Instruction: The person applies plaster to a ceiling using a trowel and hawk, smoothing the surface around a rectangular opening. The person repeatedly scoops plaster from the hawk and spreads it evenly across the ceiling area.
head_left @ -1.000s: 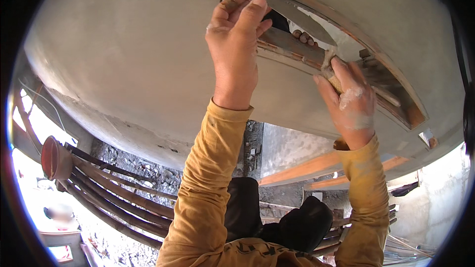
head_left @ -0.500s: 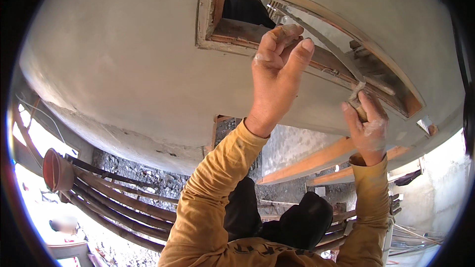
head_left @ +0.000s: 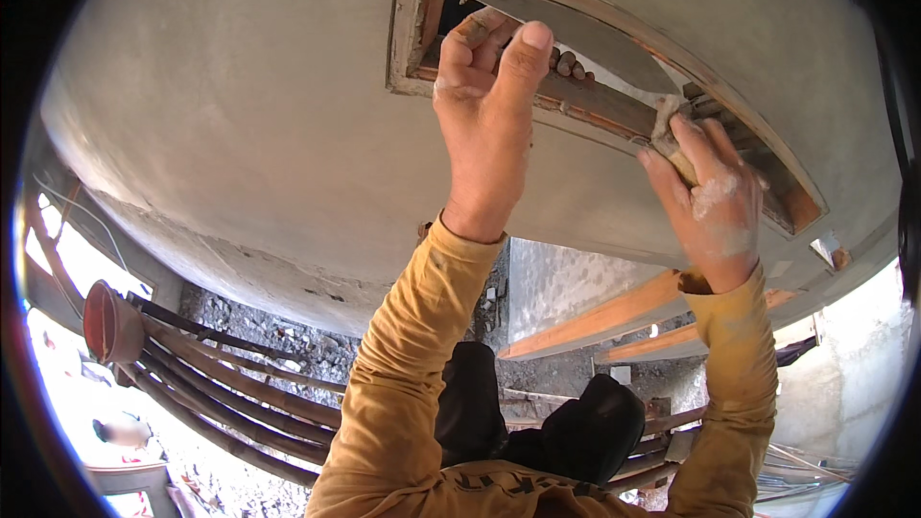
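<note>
My right hand (head_left: 715, 182) grips the mortar-smeared handle (head_left: 676, 149) of a trowel. Its long grey blade (head_left: 604, 38) reaches up and left across a narrow framed opening (head_left: 411, 29) in the plastered wall. My left hand (head_left: 489, 101) is raised at the opening's left part, near the far end of the blade. Its thumb stands apart from the half-curled fingers, and I see nothing held between them. Whether its fingertips touch the blade is hidden. Both hands carry pale plaster smears.
Smooth grey plaster (head_left: 249, 125) surrounds the opening's wooden frame. Rounded grey-brown lumps (head_left: 571, 65), perhaps fingertips, show on its sill. Below are wooden beams (head_left: 595, 312), rubble ground (head_left: 249, 317), a row of bamboo poles (head_left: 240, 412) and a reddish bucket (head_left: 110, 321) on the left.
Both hands have shifted left and slightly up. The trowel has moved with my right hand and turned, so more of its blade face shows inside the opening. The rounded lumps have come into view.
</note>
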`<state>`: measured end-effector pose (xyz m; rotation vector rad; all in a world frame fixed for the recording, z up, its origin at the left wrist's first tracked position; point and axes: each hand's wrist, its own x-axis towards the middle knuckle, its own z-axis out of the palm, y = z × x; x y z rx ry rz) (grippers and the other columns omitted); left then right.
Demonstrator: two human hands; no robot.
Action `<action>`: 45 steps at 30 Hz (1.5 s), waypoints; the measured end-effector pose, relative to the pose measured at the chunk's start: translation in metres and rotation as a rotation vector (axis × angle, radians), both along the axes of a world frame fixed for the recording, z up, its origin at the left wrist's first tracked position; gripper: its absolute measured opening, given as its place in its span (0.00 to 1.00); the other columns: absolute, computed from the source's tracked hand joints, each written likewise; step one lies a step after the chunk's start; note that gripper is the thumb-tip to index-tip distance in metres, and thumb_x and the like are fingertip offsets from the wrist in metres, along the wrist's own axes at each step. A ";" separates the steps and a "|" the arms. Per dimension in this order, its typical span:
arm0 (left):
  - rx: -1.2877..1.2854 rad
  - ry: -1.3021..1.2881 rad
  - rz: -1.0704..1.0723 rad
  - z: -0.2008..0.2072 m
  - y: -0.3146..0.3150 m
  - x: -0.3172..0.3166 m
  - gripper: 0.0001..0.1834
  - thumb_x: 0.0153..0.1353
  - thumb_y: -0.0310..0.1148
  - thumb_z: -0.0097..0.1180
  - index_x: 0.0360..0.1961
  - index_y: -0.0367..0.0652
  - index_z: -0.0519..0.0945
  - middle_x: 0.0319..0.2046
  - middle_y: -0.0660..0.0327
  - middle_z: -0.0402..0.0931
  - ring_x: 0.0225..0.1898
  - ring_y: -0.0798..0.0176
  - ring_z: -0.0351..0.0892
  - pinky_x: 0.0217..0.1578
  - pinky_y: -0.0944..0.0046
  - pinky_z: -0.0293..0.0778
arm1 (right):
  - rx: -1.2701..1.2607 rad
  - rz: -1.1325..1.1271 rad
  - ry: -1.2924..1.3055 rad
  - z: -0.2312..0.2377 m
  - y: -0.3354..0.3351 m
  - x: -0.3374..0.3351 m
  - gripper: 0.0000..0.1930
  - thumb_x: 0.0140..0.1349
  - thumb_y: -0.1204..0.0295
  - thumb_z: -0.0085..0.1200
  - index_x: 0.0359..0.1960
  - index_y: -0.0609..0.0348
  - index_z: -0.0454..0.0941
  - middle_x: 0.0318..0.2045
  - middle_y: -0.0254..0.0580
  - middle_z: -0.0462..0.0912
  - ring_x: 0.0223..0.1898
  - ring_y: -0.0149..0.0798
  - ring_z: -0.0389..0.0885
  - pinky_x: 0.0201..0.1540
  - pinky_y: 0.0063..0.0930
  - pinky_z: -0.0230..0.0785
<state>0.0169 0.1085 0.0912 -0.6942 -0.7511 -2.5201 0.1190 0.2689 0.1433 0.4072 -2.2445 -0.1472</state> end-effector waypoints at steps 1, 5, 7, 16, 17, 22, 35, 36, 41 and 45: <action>-0.001 -0.005 -0.004 0.000 -0.002 -0.002 0.20 0.61 0.40 0.61 0.47 0.39 0.72 0.40 0.63 0.74 0.43 0.66 0.77 0.48 0.61 0.74 | 0.012 -0.005 0.002 0.002 -0.002 -0.002 0.18 0.52 0.67 0.65 0.44 0.60 0.78 0.32 0.43 0.77 0.30 0.49 0.79 0.30 0.38 0.70; 0.012 -0.015 -0.045 0.000 0.001 -0.009 0.20 0.60 0.40 0.62 0.47 0.40 0.72 0.39 0.63 0.74 0.43 0.66 0.77 0.47 0.61 0.74 | 0.033 -0.073 -0.017 0.007 -0.002 -0.005 0.20 0.53 0.65 0.65 0.44 0.64 0.78 0.34 0.53 0.79 0.32 0.56 0.80 0.33 0.41 0.72; 0.015 -0.026 -0.069 -0.001 0.005 -0.009 0.21 0.60 0.40 0.63 0.47 0.40 0.72 0.39 0.63 0.74 0.43 0.67 0.77 0.47 0.62 0.75 | 0.009 -0.098 -0.058 0.008 -0.001 -0.003 0.20 0.53 0.65 0.65 0.44 0.64 0.79 0.35 0.55 0.80 0.34 0.57 0.80 0.35 0.41 0.73; -0.015 -0.052 -0.143 -0.003 0.052 0.001 0.23 0.60 0.39 0.63 0.48 0.37 0.70 0.39 0.61 0.77 0.40 0.66 0.80 0.44 0.67 0.75 | 0.062 -0.196 -0.023 0.014 0.037 0.023 0.19 0.53 0.67 0.64 0.46 0.60 0.78 0.35 0.47 0.78 0.33 0.53 0.80 0.34 0.40 0.71; -0.017 -0.049 -0.152 -0.004 0.060 0.003 0.23 0.60 0.39 0.63 0.48 0.36 0.69 0.39 0.60 0.77 0.40 0.66 0.80 0.43 0.67 0.75 | 0.045 -0.214 -0.036 0.014 0.044 0.027 0.19 0.53 0.67 0.64 0.46 0.60 0.78 0.35 0.47 0.77 0.33 0.54 0.80 0.34 0.40 0.71; -0.046 -0.042 -0.285 -0.003 0.101 0.018 0.25 0.61 0.39 0.63 0.48 0.31 0.67 0.41 0.56 0.76 0.41 0.65 0.80 0.41 0.68 0.74 | 0.068 -0.276 -0.022 0.016 0.081 0.055 0.19 0.52 0.68 0.65 0.46 0.61 0.78 0.35 0.48 0.77 0.35 0.54 0.79 0.35 0.40 0.71; -0.107 -0.012 -0.233 0.003 0.104 0.027 0.24 0.62 0.41 0.61 0.48 0.34 0.67 0.40 0.58 0.78 0.44 0.64 0.80 0.43 0.66 0.73 | 0.056 -0.302 -0.037 0.024 0.085 0.060 0.19 0.51 0.68 0.65 0.45 0.60 0.79 0.35 0.47 0.77 0.35 0.52 0.79 0.36 0.40 0.71; -0.118 -0.010 -0.243 0.002 0.108 0.025 0.24 0.62 0.40 0.61 0.48 0.34 0.67 0.40 0.58 0.78 0.44 0.64 0.80 0.43 0.66 0.73 | 0.071 -0.300 -0.026 0.024 0.088 0.061 0.19 0.51 0.68 0.65 0.45 0.60 0.79 0.35 0.48 0.77 0.35 0.53 0.79 0.36 0.40 0.71; -0.128 -0.003 -0.324 0.001 0.134 0.028 0.24 0.62 0.39 0.60 0.47 0.31 0.66 0.38 0.58 0.77 0.42 0.65 0.80 0.40 0.68 0.72 | 0.116 -0.357 0.029 0.018 0.122 0.074 0.20 0.53 0.67 0.64 0.47 0.60 0.79 0.35 0.48 0.78 0.36 0.54 0.79 0.37 0.41 0.72; -0.180 0.010 -0.447 -0.002 0.165 0.038 0.24 0.62 0.36 0.61 0.49 0.30 0.66 0.43 0.53 0.73 0.43 0.66 0.76 0.41 0.69 0.72 | 0.007 -0.400 -0.041 0.015 0.146 0.093 0.21 0.53 0.68 0.64 0.49 0.61 0.78 0.37 0.50 0.78 0.38 0.55 0.80 0.39 0.41 0.72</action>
